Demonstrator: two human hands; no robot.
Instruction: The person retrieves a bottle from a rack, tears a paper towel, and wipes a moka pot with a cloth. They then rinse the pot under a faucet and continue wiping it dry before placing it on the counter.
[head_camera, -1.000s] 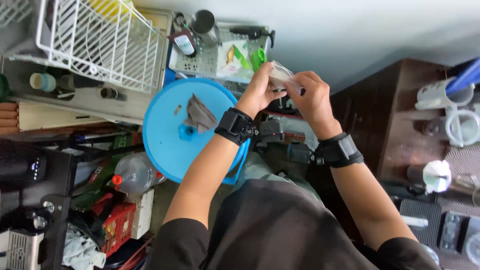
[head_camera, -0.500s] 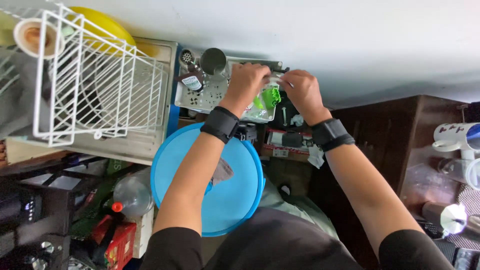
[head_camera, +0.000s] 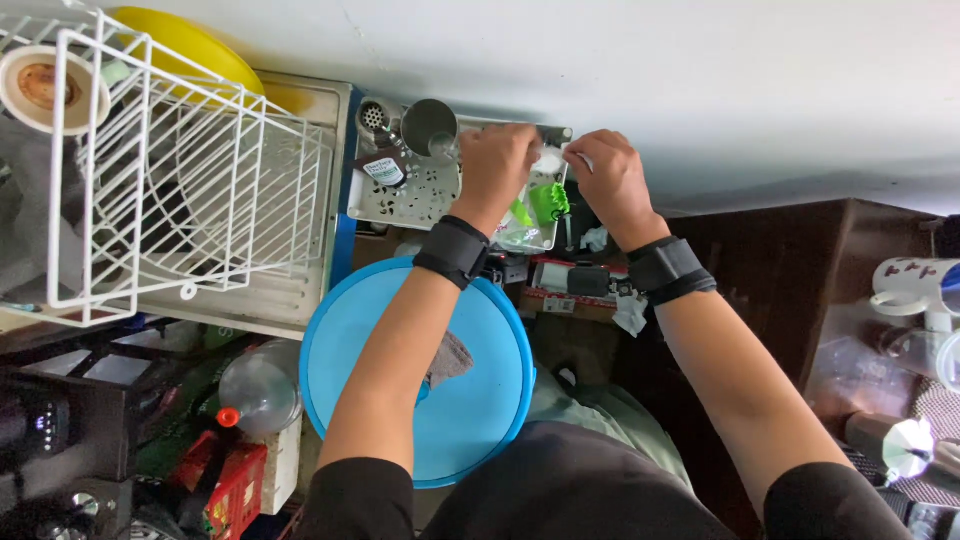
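While both hands work over the far right corner of the white perforated tray (head_camera: 400, 205), a small clear item (head_camera: 548, 160) is pinched between the left hand (head_camera: 497, 162) and right hand (head_camera: 607, 175); a firm, low grip above the tray seems advisable.

Left hand (head_camera: 497, 163) and right hand (head_camera: 607, 178) over white tray (head_camera: 400, 200).
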